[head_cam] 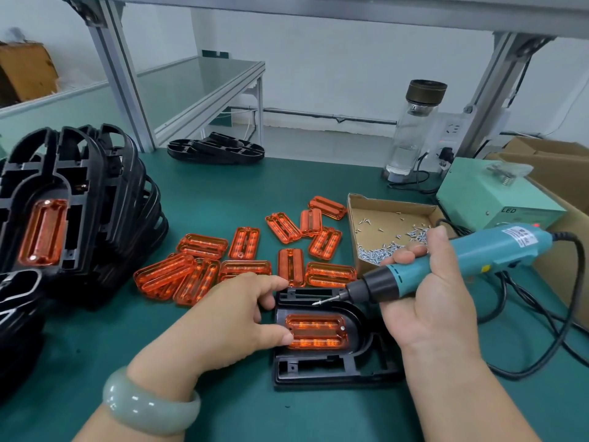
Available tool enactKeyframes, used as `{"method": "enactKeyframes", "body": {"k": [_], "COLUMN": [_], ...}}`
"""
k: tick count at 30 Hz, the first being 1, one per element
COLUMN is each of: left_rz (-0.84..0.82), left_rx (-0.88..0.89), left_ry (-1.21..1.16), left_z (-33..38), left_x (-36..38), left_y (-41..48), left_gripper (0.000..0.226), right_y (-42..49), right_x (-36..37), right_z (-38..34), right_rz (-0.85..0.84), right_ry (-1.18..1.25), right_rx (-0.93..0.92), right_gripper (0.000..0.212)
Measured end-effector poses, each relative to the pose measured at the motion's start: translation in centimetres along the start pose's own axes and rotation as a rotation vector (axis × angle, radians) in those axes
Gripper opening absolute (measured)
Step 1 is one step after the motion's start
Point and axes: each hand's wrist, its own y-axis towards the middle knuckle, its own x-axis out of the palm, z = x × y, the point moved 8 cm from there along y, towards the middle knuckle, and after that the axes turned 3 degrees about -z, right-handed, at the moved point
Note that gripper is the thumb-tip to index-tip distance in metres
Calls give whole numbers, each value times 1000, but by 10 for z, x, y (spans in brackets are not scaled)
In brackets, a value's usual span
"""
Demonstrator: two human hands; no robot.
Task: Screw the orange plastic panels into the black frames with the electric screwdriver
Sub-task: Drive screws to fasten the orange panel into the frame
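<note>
1. The frame (318,374) lies flat on the mat (191,362), low in the centre of the picture. The panel (315,331) sits in its U-shaped recess.
2. The left hand (229,317) is half open and grips nothing. Its thumb presses the panel's left end and its forefinger rests on the frame's upper left corner.
3. The right hand (424,301) is wrapped round the driver (478,260). The driver points left, with a screw (317,303) on its tip just above the frame's top edge, clear of the panel.
4. Handling, as I judge it:
   - The frame looks stiff and light, so it may slide on the mat and needs pinning down by its edge.
   - The panel is thin, glossy plastic. It is likely slippery and could crack under too much torque.
   - The panel is best held at one end, away from the hole being driven.
   - The driver is best held at mid-body, and its cord (561,314) may tug on it.
5. Hard to make out:
   - The thumb covers the panel's left hole.
   - A pale dot at the panel's right end may be a seated screw head, but I cannot be sure.
   - The right palm hides the frame's right side.
   - The driver's trigger is out of sight.
6. Loose panels (245,260) lie above the frame, and a box (353,218) of screws sits to the right of them. A stack (79,202) of frames at the left edge is partly cut off, so its count is unclear.
</note>
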Motion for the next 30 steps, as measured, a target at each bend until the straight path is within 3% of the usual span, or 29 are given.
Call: {"method": "enactKeyframes", "body": {"k": [6, 12, 30], "left_rz": [8, -64, -60], "left_rx": [60, 81, 78], "left_ry": [33, 52, 95], "left_z": [13, 16, 18], "left_x": [9, 13, 15], "left_y": [0, -2, -3], "left_gripper": [78, 94, 94], "right_y": [-2, -6, -16], "right_x": [2, 12, 26], "right_z": [6, 6, 5], "right_rz": [-49, -159, -311], "right_ry": [-54, -125, -307], "right_rx": [15, -32, -152], "right_gripper": [16, 22, 24]}}
